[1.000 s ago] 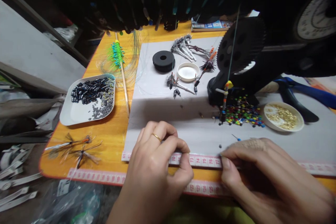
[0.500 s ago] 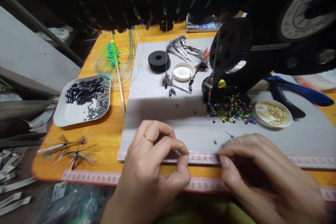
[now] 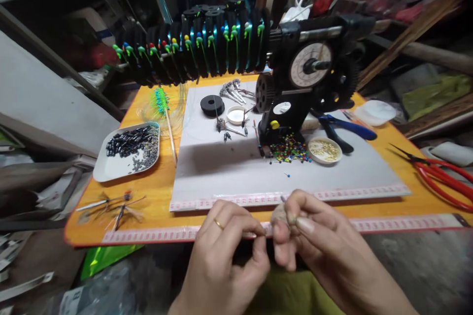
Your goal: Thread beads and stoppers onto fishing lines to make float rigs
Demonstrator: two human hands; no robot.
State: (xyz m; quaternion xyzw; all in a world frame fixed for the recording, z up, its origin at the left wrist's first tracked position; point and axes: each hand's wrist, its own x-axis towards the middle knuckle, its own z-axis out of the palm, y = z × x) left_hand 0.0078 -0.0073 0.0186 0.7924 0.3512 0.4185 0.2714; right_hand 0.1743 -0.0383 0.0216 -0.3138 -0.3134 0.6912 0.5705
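Observation:
My left hand (image 3: 229,243) is closed in a pinch in front of the board's near edge; whatever lies between thumb and forefinger is too thin to make out. Close beside it on the right, my right hand (image 3: 318,236) pinches thumb against fingers, the tips blurred. A small grey bit (image 3: 283,198) shows at its fingertips; I cannot tell whether it is held. Beyond the hands a blue-headed pin (image 3: 288,175) lies on the grey board (image 3: 221,184). Further back are a pile of colourful ball-headed pins (image 3: 291,151) and a white dish of gold-coloured bits (image 3: 325,151).
A black machine (image 3: 283,123) with a row of line spools (image 3: 195,54) stands over the board. At left is a white tray of black and grey pieces (image 3: 107,170). Blue-handled pliers (image 3: 351,128) and red-handled scissors (image 3: 439,182) lie right. Tape measures (image 3: 155,235) edge board and table.
The view has tipped up, showing the whole machine and shelves. My right hand has come in beside my left. The grey bit that lay on the board near the blue pin is gone from there.

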